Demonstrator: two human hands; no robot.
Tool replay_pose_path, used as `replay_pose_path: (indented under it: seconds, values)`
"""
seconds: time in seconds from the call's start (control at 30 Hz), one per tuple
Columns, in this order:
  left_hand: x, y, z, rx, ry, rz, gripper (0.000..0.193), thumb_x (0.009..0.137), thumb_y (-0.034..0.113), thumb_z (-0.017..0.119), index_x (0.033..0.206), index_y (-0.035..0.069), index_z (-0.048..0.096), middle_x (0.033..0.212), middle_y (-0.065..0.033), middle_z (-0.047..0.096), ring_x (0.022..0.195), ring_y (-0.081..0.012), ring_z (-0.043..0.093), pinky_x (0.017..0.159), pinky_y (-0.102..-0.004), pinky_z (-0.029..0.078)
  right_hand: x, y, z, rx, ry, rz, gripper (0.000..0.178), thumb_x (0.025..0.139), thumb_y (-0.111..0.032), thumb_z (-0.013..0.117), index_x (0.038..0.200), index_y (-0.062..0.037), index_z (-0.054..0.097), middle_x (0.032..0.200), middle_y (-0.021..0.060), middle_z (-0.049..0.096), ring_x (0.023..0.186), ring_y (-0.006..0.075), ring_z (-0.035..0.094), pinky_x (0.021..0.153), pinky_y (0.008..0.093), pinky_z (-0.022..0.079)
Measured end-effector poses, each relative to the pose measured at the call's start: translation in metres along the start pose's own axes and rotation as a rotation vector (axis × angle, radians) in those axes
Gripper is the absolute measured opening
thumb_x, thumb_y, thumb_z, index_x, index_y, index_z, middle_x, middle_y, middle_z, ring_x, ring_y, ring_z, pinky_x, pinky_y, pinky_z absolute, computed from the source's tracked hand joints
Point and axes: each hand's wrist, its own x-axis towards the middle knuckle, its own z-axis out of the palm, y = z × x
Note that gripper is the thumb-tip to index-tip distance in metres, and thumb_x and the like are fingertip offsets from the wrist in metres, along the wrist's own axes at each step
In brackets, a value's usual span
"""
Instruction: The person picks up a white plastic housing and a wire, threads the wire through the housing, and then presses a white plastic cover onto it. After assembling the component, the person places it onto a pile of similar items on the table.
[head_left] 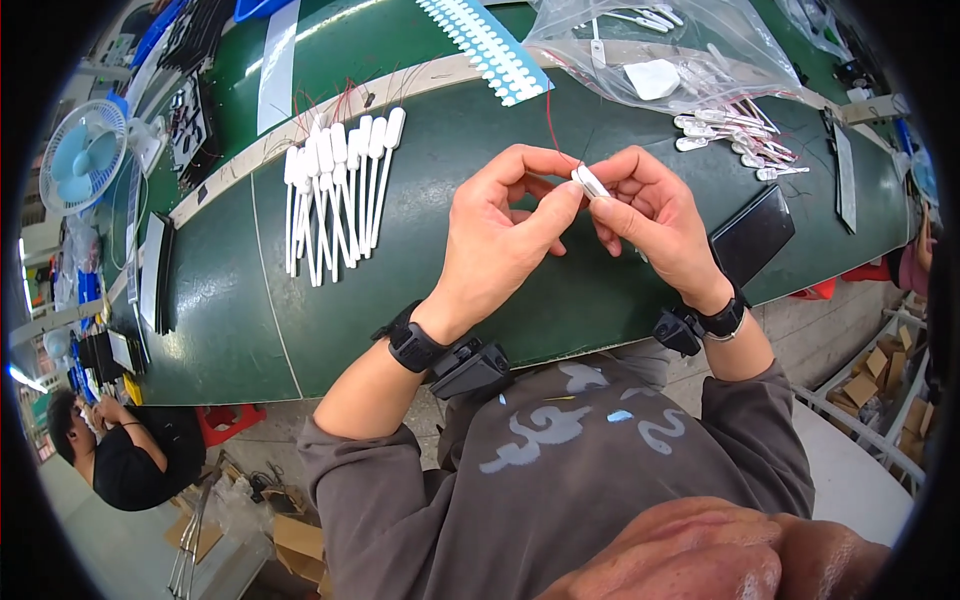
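Note:
A small white plastic piece (592, 183) with a thin red wire and a dark wire rising from it is held above the green table (400, 290). My left hand (500, 230) pinches its left side between thumb and fingers. From the right, my right hand (655, 215) grips the same piece, thumb against its near side. My fingers hide much of it. Left of my hands lies a fanned group of white paddle-headed sticks (340, 165) with thin wires at their heads. Beyond my right hand is a pile of clear and white wired pieces (740, 135).
A blue sheet (535, 80) with rows of white stickers lies at the far middle. Beside it is a clear plastic bag (590, 25) with more white pieces. A black phone-like slab (755, 235) rests right of my right hand. Another person (130, 450) sits at the left; a fan (85, 155) stands beyond.

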Motion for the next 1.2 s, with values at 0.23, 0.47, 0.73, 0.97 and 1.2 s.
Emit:
replay_pose_path:
  seconds: [0.23,0.47,0.73,0.97,1.2]
  values:
    - [0.002,0.005,-0.009,-0.061,-0.041,-0.067,0.018,0.09,0.011,0.066,0.104,-0.001,0.063,0.095,-0.0057,0.066,0.079,-0.0083,0.061,0.057,-0.0233,0.055,-0.002,0.001,0.0,-0.106,0.014,-0.048,0.021,0.094,-0.009,0.064,0.112,-0.0005,0.056,0.094,0.003,0.063,0.074,0.005,0.058,0.061,0.018,0.045]
    - [0.004,0.012,-0.016,-0.101,-0.144,-0.203,0.018,0.089,0.009,0.067,0.103,-0.001,0.062,0.095,-0.0072,0.067,0.081,-0.0101,0.064,0.062,-0.0251,0.057,-0.005,0.009,-0.002,-0.166,0.006,-0.083,0.022,0.094,-0.007,0.064,0.113,0.0008,0.057,0.099,0.0046,0.065,0.077,0.0049,0.058,0.066,0.018,0.046]
    - [0.011,0.011,-0.024,-0.077,-0.204,-0.237,0.017,0.089,0.008,0.066,0.103,-0.003,0.062,0.098,-0.0099,0.068,0.088,-0.0136,0.067,0.068,-0.0266,0.058,-0.005,0.012,-0.003,-0.237,-0.01,-0.074,0.021,0.095,-0.007,0.063,0.114,0.0012,0.056,0.103,0.0059,0.066,0.081,0.0049,0.059,0.068,0.0186,0.047]
    - [0.01,0.001,-0.019,-0.137,-0.136,-0.227,0.018,0.089,0.008,0.066,0.103,-0.004,0.062,0.097,-0.0099,0.068,0.088,-0.0145,0.068,0.07,-0.0278,0.059,-0.004,0.016,-0.003,-0.292,0.0,-0.087,0.022,0.096,-0.007,0.062,0.115,0.0012,0.055,0.104,0.0064,0.066,0.085,0.005,0.059,0.069,0.019,0.047]
    - [0.012,0.012,-0.032,-0.069,-0.231,-0.305,0.013,0.092,0.007,0.063,0.102,-0.001,0.064,0.106,-0.01,0.067,0.092,-0.0163,0.067,0.074,-0.0288,0.06,-0.005,0.009,-0.002,-0.355,-0.055,-0.032,0.021,0.096,-0.007,0.061,0.115,0.0009,0.054,0.105,0.0075,0.066,0.087,0.006,0.06,0.071,0.0195,0.047]
